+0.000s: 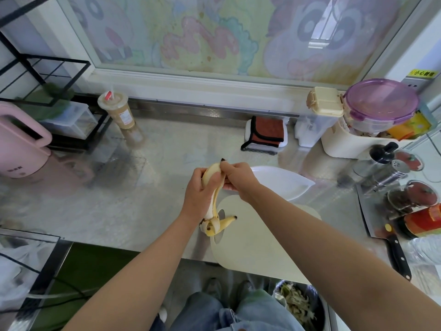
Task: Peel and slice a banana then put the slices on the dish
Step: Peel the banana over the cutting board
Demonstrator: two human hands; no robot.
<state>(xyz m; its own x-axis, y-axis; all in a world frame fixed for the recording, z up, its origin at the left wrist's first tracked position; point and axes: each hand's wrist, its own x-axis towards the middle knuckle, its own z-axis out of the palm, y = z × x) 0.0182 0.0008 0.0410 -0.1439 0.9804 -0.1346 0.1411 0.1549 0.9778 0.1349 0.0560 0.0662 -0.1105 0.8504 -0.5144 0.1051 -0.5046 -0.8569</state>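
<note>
While the banana [213,172] is held up above the counter [143,199], peeling is part done. Left hand [199,187] wraps the fruit at mid-length, fingers curled round it. Right hand [238,176] pinches a strip of skin at the top end, by the dark tip. Pale flesh shows at the top and down the side facing the camera. Loosened peel strips [218,225] hang below the left hand, ends over the cutting board [262,240] — cannot tell whether they touch it. White dish [281,181] sits just beyond the board, partly behind the right hand, no slices on it. Knife [397,254] lies well off to the right.

Judgement: step in hand is the peel; slicing and plating not begun.

Risks from here:
1. Flesh snaps or bruises — the left grip is on soft, partly bared fruit, and a hard pull on the strip against a tight squeeze could break it.
2. Strip tears short near the tip, leaving skin stuck on the far side.
3. Board appears to overhang the counter's front edge; pressing down near that end when cutting could tip it.
4. Peel dropped on the board would crowd the cutting.
</note>
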